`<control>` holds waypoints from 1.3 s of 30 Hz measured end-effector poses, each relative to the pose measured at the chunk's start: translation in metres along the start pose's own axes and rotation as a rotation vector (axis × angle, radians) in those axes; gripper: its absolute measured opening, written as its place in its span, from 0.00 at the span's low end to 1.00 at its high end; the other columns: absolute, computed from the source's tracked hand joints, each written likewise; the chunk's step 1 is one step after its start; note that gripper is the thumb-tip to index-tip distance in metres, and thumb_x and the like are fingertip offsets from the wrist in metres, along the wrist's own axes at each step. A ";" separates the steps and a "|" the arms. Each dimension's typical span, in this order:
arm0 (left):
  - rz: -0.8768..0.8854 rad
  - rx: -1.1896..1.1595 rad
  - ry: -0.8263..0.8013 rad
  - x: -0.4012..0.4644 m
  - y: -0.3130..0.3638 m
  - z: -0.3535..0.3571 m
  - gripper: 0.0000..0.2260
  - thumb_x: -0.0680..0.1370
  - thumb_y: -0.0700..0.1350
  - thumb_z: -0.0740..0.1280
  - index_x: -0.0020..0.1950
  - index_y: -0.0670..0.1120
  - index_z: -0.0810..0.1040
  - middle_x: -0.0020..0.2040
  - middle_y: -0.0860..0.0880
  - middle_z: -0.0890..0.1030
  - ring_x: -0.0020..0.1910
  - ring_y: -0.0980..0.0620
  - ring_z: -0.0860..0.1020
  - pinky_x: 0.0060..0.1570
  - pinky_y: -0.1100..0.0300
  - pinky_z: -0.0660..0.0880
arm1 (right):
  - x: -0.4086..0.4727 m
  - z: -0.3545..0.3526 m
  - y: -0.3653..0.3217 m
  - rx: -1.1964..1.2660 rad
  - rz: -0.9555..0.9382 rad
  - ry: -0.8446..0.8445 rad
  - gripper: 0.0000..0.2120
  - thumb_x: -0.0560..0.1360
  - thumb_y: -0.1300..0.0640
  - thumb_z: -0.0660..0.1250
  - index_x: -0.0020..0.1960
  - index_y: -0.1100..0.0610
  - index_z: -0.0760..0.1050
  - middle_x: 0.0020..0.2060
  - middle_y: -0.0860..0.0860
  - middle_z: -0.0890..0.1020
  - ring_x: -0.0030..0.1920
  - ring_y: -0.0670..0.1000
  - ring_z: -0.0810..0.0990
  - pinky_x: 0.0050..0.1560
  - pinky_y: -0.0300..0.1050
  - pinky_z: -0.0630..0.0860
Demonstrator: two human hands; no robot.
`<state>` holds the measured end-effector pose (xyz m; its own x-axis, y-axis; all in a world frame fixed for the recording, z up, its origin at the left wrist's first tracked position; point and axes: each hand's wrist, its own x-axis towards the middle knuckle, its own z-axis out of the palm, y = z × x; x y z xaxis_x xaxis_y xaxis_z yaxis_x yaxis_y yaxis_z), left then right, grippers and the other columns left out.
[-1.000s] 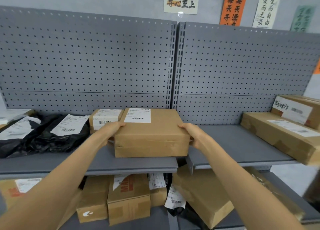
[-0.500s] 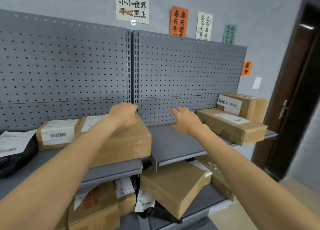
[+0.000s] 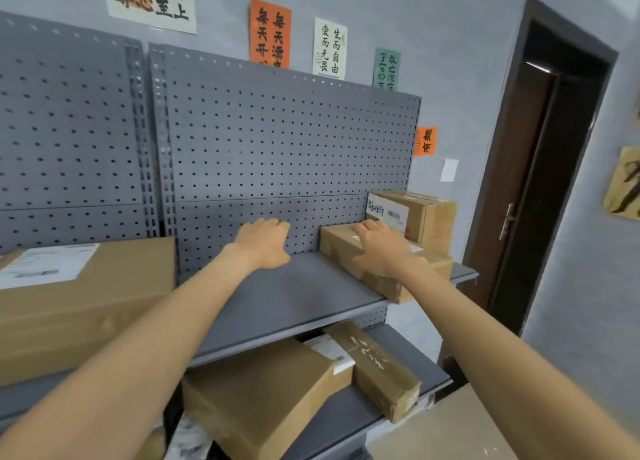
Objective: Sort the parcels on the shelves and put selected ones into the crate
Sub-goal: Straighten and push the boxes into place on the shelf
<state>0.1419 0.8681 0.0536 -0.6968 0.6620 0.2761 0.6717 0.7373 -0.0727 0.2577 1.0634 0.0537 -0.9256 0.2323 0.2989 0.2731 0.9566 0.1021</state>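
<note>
On the upper shelf (image 3: 284,296), the right hand (image 3: 381,248) lies flat-fingered on a long parcel (image 3: 349,255) while the left hand (image 3: 265,243) hovers beside it loosely curled and empty; sorting looks barely begun, no crate visible.

Under my right grip (image 3: 382,248) lies a long flat brown parcel (image 3: 349,255) on the upper shelf (image 3: 294,296). Just behind it stands a taller labelled box (image 3: 415,217). Left of my left grip (image 3: 265,243) sits a big labelled carton (image 3: 86,300).
</note>
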 end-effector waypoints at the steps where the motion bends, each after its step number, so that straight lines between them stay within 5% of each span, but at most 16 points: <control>1: 0.004 -0.009 -0.009 0.009 0.014 0.007 0.22 0.75 0.48 0.64 0.69 0.44 0.68 0.63 0.45 0.73 0.62 0.43 0.71 0.52 0.52 0.70 | 0.003 0.004 0.015 -0.001 0.003 0.004 0.30 0.76 0.51 0.64 0.75 0.55 0.60 0.70 0.55 0.67 0.71 0.58 0.64 0.65 0.54 0.66; 11: -0.086 -0.398 -0.184 0.085 0.113 0.056 0.29 0.76 0.51 0.65 0.75 0.48 0.63 0.72 0.47 0.69 0.70 0.47 0.68 0.64 0.51 0.70 | 0.039 0.049 0.136 0.195 0.127 -0.086 0.30 0.76 0.48 0.64 0.75 0.56 0.63 0.68 0.57 0.71 0.66 0.59 0.70 0.61 0.53 0.73; 17: -0.339 -0.979 -0.203 0.107 0.150 0.071 0.22 0.78 0.54 0.60 0.71 0.48 0.67 0.70 0.49 0.69 0.65 0.49 0.69 0.57 0.55 0.67 | 0.051 0.067 0.174 0.486 0.264 -0.167 0.24 0.75 0.44 0.67 0.64 0.58 0.74 0.59 0.55 0.79 0.58 0.56 0.77 0.56 0.49 0.74; 23: -0.600 -1.303 -0.289 0.114 0.162 0.085 0.38 0.75 0.65 0.62 0.77 0.45 0.57 0.75 0.43 0.65 0.69 0.40 0.69 0.65 0.47 0.71 | 0.057 0.083 0.189 0.699 0.464 -0.191 0.32 0.71 0.39 0.70 0.66 0.59 0.73 0.60 0.55 0.78 0.60 0.56 0.76 0.59 0.48 0.75; 29: -0.524 -1.377 -0.304 0.108 0.153 0.092 0.50 0.56 0.71 0.71 0.72 0.48 0.68 0.66 0.50 0.76 0.64 0.49 0.74 0.66 0.47 0.70 | 0.058 0.088 0.185 0.856 0.478 -0.147 0.31 0.70 0.41 0.73 0.66 0.59 0.73 0.61 0.53 0.77 0.60 0.55 0.75 0.61 0.48 0.74; 35: -0.568 -1.479 -0.210 0.084 0.127 0.085 0.26 0.70 0.58 0.73 0.64 0.49 0.74 0.58 0.49 0.80 0.56 0.50 0.77 0.50 0.48 0.78 | 0.032 0.081 0.153 1.065 0.491 -0.188 0.26 0.73 0.43 0.70 0.63 0.59 0.70 0.54 0.53 0.75 0.50 0.52 0.75 0.42 0.46 0.73; 39: -0.513 -1.484 -0.113 0.066 0.111 0.072 0.19 0.75 0.50 0.71 0.64 0.47 0.75 0.56 0.49 0.82 0.53 0.52 0.79 0.41 0.53 0.77 | 0.020 0.071 0.134 1.222 0.476 -0.192 0.23 0.74 0.45 0.69 0.62 0.55 0.67 0.49 0.48 0.74 0.45 0.48 0.74 0.39 0.46 0.75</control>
<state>0.1526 1.0029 -0.0049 -0.8878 0.4491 -0.1007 -0.0424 0.1379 0.9895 0.2570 1.2086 0.0057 -0.8556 0.5113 -0.0805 0.2623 0.2942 -0.9190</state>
